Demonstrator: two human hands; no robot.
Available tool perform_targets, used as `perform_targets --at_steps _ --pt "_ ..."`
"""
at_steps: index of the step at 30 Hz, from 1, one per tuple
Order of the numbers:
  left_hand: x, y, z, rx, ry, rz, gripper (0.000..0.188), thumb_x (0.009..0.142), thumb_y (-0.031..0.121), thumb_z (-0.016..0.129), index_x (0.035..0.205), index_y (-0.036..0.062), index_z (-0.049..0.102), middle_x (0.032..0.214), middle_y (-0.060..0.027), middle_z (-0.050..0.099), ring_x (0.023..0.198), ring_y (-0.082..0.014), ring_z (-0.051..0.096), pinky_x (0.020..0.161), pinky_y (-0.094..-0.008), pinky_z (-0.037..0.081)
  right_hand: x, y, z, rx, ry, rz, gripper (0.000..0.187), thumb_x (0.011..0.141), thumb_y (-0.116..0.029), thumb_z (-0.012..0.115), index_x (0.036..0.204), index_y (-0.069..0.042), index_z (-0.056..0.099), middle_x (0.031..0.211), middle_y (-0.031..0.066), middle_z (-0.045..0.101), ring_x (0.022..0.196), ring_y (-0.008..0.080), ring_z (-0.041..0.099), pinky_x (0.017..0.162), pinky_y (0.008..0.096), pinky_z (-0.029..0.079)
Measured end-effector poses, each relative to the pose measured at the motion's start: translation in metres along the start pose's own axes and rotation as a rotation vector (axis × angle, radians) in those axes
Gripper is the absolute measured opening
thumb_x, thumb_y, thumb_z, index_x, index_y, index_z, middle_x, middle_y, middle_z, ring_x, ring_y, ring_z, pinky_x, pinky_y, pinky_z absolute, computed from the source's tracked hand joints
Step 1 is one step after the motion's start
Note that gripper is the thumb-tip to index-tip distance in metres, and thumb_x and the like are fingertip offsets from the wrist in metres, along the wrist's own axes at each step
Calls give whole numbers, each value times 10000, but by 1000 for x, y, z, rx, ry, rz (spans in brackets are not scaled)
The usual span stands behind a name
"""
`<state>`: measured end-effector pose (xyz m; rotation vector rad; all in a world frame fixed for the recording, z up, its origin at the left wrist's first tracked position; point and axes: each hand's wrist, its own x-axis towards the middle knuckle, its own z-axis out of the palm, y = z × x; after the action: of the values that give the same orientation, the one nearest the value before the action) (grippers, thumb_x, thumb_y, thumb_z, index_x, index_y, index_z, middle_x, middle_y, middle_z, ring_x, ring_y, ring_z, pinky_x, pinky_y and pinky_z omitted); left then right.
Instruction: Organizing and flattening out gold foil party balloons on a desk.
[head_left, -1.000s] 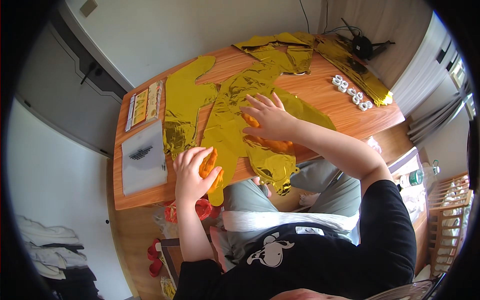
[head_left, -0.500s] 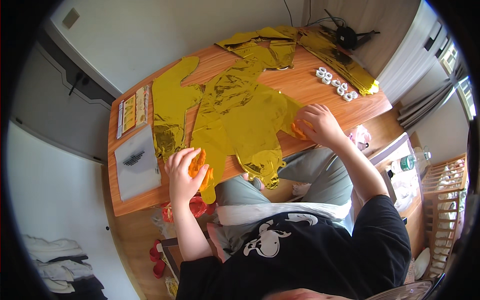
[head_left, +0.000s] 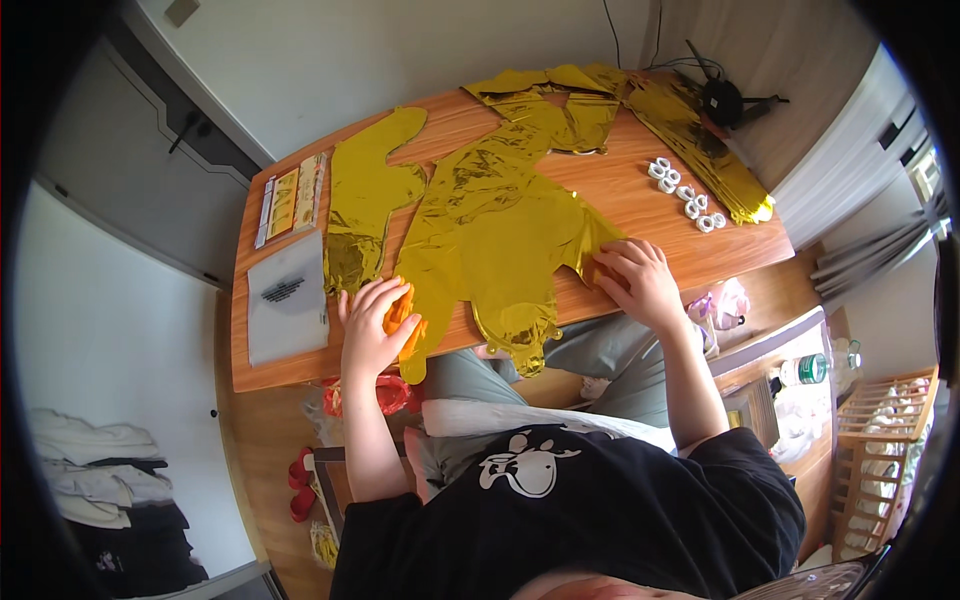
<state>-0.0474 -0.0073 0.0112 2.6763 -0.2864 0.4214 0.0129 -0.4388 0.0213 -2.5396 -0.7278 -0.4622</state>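
A large flat gold foil balloon (head_left: 510,250), creased and without air, lies across the wooden table (head_left: 480,130). Its small lobed end hangs over the near edge above my lap. My left hand (head_left: 372,335) rests on its left limb, thumb and curved fingers apart; the foil between them looks orange. At the pointed right limb is my right hand (head_left: 645,288), palm down, fingertips touching the foil, thumb apart. What lies under its palm is hidden. Another gold foil piece (head_left: 370,195) with a curved outline lies to the left of the balloon.
Several white ribbon-like rolls (head_left: 668,185) lie at the right, near folded gold foil (head_left: 690,150). A black device with antennas (head_left: 722,102) stands behind. A printed pack (head_left: 290,203) and a whitish sheet (head_left: 285,330) lie at the left. A bottle (head_left: 805,370) stands at my right.
The whole view has shifted slightly. My right hand has drawn back toward the tip of the right limb, and the orange patch beneath it no longer shows. My left hand stays on the left limb.
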Motion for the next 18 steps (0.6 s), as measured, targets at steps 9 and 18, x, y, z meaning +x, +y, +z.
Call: perform_targets --at_steps 9,18 --pt "9 9 -5 -89 71 44 355 861 213 719 1194 90 697 1302 -75 663 1258 -283 562 1148 -463 299 -8 18 -3 98 134 82 234 862 -163 714 1075 -66 717 1161 106 663 1132 318 591 988 428 466" --pt "23 30 -1 -197 162 21 232 896 76 677 1118 16 700 1180 -119 689 1138 -290 629 1021 -395 463 -52 153 -58 331 735 309 94 886 -20 681 976 -2 701 1031 129 705 1003 285 663 909 365 507"
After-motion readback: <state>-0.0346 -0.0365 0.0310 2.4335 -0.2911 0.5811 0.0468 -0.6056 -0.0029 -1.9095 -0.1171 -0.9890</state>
